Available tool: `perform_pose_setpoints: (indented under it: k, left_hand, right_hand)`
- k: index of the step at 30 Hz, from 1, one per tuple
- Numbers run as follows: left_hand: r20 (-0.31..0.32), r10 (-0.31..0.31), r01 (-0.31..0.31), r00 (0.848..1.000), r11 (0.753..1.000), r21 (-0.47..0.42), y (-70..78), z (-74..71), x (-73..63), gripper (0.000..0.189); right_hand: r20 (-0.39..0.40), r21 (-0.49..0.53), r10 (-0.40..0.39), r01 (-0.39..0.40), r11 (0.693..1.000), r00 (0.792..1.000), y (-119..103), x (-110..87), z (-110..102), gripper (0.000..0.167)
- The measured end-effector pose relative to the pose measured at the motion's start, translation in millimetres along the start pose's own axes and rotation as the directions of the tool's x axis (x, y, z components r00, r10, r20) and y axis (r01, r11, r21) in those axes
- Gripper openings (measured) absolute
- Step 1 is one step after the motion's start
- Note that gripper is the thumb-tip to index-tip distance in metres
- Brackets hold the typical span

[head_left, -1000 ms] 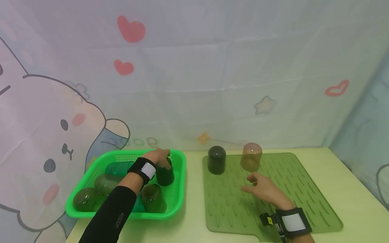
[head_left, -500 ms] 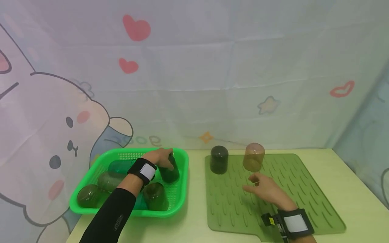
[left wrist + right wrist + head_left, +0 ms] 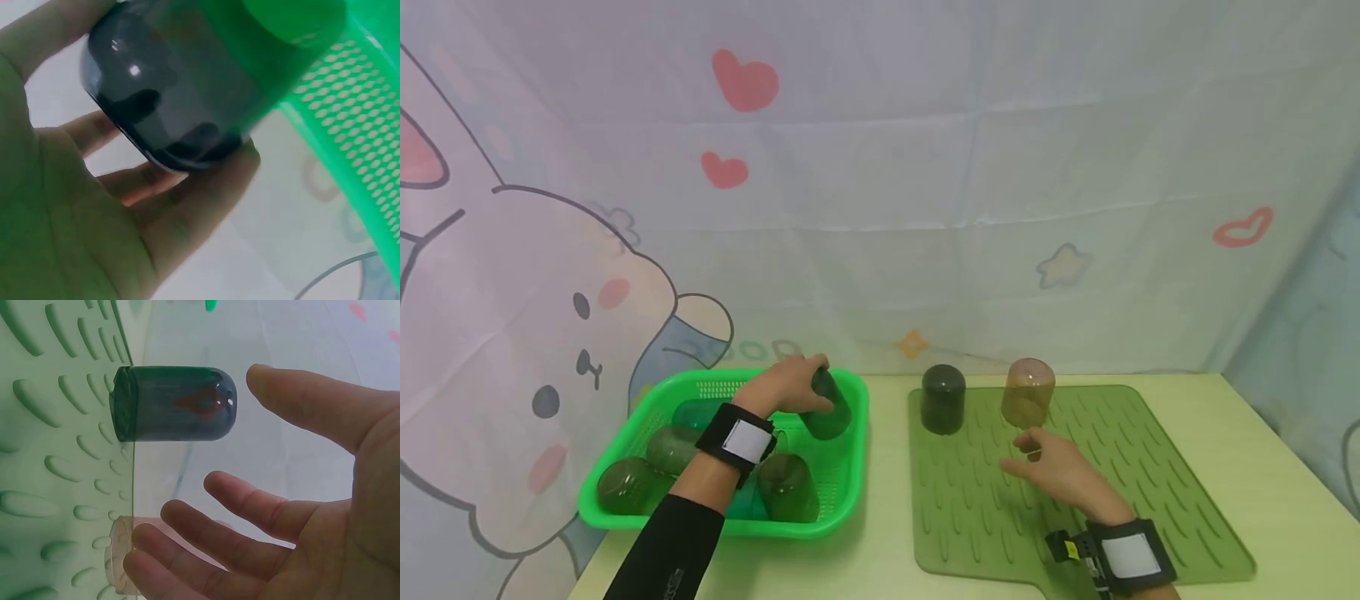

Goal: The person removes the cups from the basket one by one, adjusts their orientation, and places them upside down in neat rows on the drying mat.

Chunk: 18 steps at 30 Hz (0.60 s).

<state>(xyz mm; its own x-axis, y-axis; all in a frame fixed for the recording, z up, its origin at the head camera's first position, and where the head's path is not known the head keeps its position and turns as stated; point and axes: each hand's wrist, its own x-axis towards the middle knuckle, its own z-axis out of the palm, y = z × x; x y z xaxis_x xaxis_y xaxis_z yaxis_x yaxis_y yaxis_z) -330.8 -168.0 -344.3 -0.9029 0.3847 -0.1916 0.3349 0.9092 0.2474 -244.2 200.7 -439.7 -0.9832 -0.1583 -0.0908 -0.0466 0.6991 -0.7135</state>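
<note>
In the head view my left hand (image 3: 784,388) grips a dark tinted drinking glass (image 3: 831,417) at the right side of the green basket (image 3: 856,454). The glass is tilted, and the left wrist view shows thumb and fingers around its closed base (image 3: 181,94). My right hand (image 3: 1060,475) hovers over the green drying mat (image 3: 977,525) with loosely bent fingers, holding nothing. Two glasses stand upside down along the mat's far edge: a dark grey glass (image 3: 943,402) and a pinkish glass (image 3: 1028,392). The right wrist view shows a gap between fingertips and the dark glass (image 3: 178,403).
Inside the basket lie several more glasses, among them a greenish-brown glass (image 3: 788,492), a smoky glass (image 3: 625,486) and a teal glass (image 3: 695,412). A strip of pale yellow table (image 3: 887,467) separates basket and mat. A printed cloth (image 3: 880,208) hangs behind.
The left hand has raised the dark glass somewhat from the basket and shifted it slightly right, tilting it. The right hand has stayed nearly still; the head view has shifted slightly.
</note>
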Motion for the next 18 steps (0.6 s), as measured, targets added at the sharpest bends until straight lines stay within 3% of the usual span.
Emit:
perform_pose_setpoints:
  k: [9, 14, 18]
  left_hand:
    - [-0.162, 0.018, -0.021, 0.987, 1.0, -0.015, 23.8, -6.0, -37.3, 0.067]
    - [-0.227, 0.06, -0.058, 0.972, 0.998, 0.014, 42.3, 1.4, -51.5, 0.067]
    - [-0.293, 0.092, -0.092, 0.952, 0.996, 0.015, 56.2, 11.3, -58.4, 0.066]
  right_hand:
    - [0.001, -0.001, 0.001, -0.001, 1.0, 1.0, -2.8, -0.1, 0.1, 0.07]
    - [-0.01, -0.005, -0.001, 0.001, 1.0, 1.0, -1.1, -0.2, 0.7, 0.068]
    - [-0.011, -0.002, -0.007, 0.007, 1.0, 1.0, -2.9, -0.8, 1.2, 0.066]
